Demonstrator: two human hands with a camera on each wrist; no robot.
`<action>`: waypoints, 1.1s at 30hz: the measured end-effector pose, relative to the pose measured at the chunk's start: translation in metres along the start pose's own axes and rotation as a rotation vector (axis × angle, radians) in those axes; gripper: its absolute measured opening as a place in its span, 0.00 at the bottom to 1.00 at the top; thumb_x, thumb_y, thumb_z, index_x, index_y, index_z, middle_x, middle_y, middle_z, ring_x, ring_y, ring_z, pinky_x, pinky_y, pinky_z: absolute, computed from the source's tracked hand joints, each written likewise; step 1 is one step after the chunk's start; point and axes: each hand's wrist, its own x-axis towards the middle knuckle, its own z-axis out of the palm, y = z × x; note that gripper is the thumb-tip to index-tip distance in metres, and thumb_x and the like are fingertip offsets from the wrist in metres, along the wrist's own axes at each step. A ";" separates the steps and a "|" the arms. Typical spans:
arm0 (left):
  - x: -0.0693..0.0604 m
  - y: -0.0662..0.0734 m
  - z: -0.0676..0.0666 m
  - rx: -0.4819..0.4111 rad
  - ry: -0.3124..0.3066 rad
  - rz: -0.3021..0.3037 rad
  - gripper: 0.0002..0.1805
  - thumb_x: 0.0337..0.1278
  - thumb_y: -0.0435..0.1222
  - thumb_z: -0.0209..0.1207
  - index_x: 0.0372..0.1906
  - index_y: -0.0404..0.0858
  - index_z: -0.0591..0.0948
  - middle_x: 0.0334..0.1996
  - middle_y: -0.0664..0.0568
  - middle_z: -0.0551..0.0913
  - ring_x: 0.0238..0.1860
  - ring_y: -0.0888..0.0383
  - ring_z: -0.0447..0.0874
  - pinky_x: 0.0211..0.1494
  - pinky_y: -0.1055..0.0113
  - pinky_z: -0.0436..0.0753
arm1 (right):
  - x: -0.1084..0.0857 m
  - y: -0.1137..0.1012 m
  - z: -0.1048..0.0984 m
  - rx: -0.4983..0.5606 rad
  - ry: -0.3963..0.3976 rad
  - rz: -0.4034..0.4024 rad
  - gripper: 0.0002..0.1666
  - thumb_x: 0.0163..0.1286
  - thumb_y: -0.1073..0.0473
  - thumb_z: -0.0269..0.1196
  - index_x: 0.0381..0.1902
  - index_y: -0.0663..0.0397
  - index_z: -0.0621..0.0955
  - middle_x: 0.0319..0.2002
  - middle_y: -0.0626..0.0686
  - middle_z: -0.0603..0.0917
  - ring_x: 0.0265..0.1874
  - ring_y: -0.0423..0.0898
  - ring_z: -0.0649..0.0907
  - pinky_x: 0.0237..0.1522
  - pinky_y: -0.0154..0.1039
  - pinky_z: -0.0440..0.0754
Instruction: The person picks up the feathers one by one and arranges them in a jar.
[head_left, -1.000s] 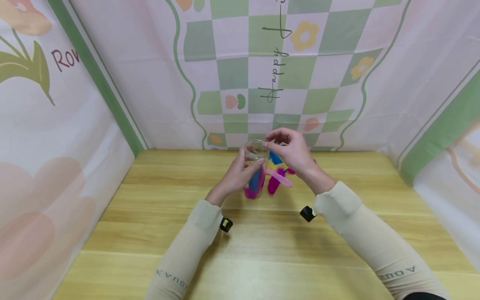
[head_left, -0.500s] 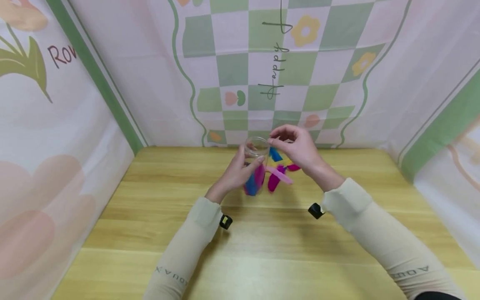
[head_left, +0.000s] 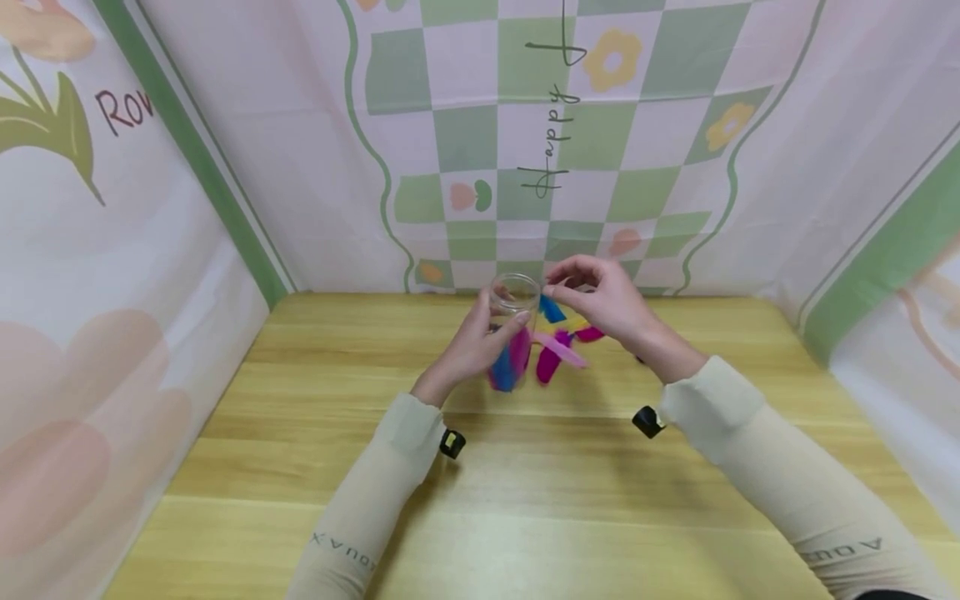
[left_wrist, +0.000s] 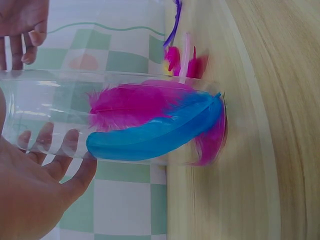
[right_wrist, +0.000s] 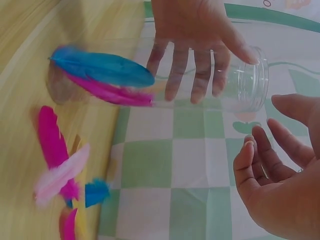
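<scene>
Table (head_left: 525,500) here is light wood-grain stuff, boxed in by printed cloth walls (head_left: 337,208): green and white checks at the back with flowers, big pinkish shapes at the left. The jar (head_left: 515,302) is tall, see-through and lidless, mouth up with its base down at the tabletop, near the back. The left hand (head_left: 477,342) is wrapped round its upper part. A blue feather (left_wrist: 150,140) and some hot pink ones (left_wrist: 127,105) sit low inside. Right hand (head_left: 596,298) is just beside the rim, fingers loosely bent, thumb apart from them, holding nothing. More loose feathers (right_wrist: 62,175) (pink, yellow, blue) lie by the jar. For text, the back cloth says "Happy" sideways, the left one "RO" plus a cut-off letter, and the left sleeve (head_left: 367,500) reads "AQUA X".
</scene>
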 end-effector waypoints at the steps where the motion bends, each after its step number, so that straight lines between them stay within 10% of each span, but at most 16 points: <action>1: 0.000 0.000 0.000 -0.002 0.001 0.001 0.34 0.77 0.53 0.53 0.74 0.41 0.56 0.68 0.45 0.67 0.67 0.48 0.72 0.66 0.53 0.78 | 0.000 0.001 -0.001 -0.006 -0.002 -0.001 0.18 0.74 0.49 0.66 0.54 0.53 0.83 0.51 0.55 0.84 0.48 0.52 0.81 0.47 0.44 0.81; 33: -0.001 0.003 0.001 0.006 0.006 -0.001 0.36 0.77 0.52 0.53 0.75 0.36 0.56 0.68 0.45 0.67 0.67 0.47 0.72 0.67 0.51 0.76 | -0.011 0.032 -0.028 -0.185 -0.029 0.048 0.23 0.75 0.48 0.64 0.59 0.57 0.80 0.53 0.58 0.83 0.53 0.55 0.79 0.52 0.51 0.79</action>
